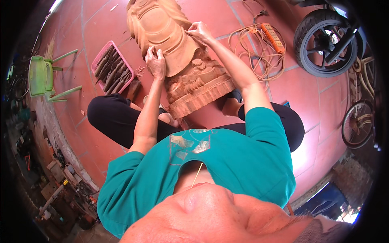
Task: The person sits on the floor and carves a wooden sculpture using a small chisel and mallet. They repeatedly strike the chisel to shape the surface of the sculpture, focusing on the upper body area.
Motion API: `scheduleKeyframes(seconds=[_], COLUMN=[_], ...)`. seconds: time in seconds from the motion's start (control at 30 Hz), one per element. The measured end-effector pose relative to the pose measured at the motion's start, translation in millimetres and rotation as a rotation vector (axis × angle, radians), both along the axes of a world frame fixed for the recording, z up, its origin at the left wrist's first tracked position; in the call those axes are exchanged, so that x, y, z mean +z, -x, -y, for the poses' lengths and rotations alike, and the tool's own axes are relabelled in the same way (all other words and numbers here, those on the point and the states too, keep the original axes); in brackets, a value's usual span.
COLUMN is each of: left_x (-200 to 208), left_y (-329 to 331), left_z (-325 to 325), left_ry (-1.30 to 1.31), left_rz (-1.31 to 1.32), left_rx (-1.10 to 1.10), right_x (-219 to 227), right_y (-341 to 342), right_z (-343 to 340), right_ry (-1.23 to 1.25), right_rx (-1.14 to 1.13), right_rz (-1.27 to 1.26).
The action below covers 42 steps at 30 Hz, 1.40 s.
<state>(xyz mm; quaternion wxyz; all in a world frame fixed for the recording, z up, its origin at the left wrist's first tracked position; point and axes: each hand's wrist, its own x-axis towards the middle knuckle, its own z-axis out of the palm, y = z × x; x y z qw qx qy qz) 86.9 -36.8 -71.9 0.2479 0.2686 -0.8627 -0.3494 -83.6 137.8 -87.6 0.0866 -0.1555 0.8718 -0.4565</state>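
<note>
A large carved wooden statue (156,26) leans away from me on the floor, its robe folds smooth. Its carved base (198,87) lies between my legs. At the statue's left edge is my left hand (156,65), with bent fingers and a gap between thumb and fingertips; I see nothing in it. My right hand (198,31) touches the statue's right side, its fingertips pinched together. Whatever lies between those fingertips, if anything, is too small to tell.
Left of the statue, a pink basket (131,75) holds several carving tools (111,67). A green chair (41,75) stands farther left. To the right lie an orange power strip (272,38) and its coiled cord (265,71), near a motorbike wheel (302,40).
</note>
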Motion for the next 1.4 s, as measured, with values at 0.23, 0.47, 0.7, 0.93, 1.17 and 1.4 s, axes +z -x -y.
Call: scheduleKeyframes(seconds=[0.23,0.47,0.7,0.93,1.17,1.4], left_x=[-4,-4,-6,-3,-7,-6], left_y=[-1,6,8,5,11,5], left_z=[7,5,6,7,5,4], left_ry=[0.000,0.001,0.032,0.012,0.050,0.023], left_rz=[0.016,0.004,-0.022,0.000,-0.066,-0.027], left_rx=[0.008,0.015,-0.002,0.003,-0.015,-0.002], right_x=[18,33,9,23,33,25], right_y=[8,1,-7,-12,5,-9], right_z=[-6,-12,8,8,-9,-6], right_ry=[-0.076,-0.186,0.026,-0.192,-0.448,-0.145], right_rx=[0.191,0.184,-0.135,-0.107,0.116,-0.058], right_rz=[0.237,0.016,-0.001,-0.098,-0.060,-0.096])
